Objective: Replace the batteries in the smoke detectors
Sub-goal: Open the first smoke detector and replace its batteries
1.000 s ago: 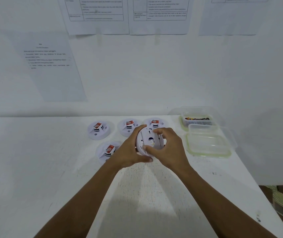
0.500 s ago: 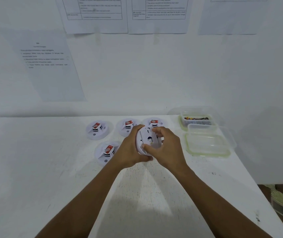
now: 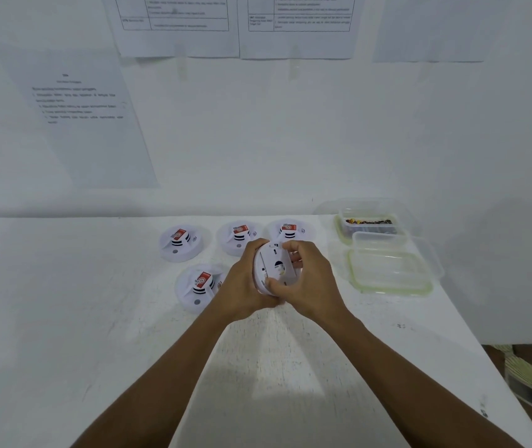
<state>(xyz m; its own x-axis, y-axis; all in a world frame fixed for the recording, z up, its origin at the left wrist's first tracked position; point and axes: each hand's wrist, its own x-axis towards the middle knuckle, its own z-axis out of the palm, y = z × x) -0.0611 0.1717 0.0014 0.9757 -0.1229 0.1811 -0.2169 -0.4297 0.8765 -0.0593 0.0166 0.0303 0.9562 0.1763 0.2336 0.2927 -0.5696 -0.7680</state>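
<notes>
Both hands held one white smoke detector up on edge above the table, its flat back turned toward the camera. The left hand cupped the rim from the left, its grip wrapped round the housing; the right hand closed on the other side, thumb pressed near the lower rim and fingers curled over the top edge.

Just left of the grip and slightly below it lay a detector with a red label, face up. Beyond the grip stood a row of three more: the far-left detector, the middle detector and the right detector, the last two partly covered by the knuckles. To the right of the grip sat an empty clear container, and behind it a second container holding small dark pieces.

Compared with a second before, the held detector had turned a little in the hands and sat lower between the palms, while the right hand's fingers had shifted round the rim.

The front face of the held detector was hidden, and the contents of the far container were too small to identify. Printed sheets on the wall were cut off at the top and unreadable.
</notes>
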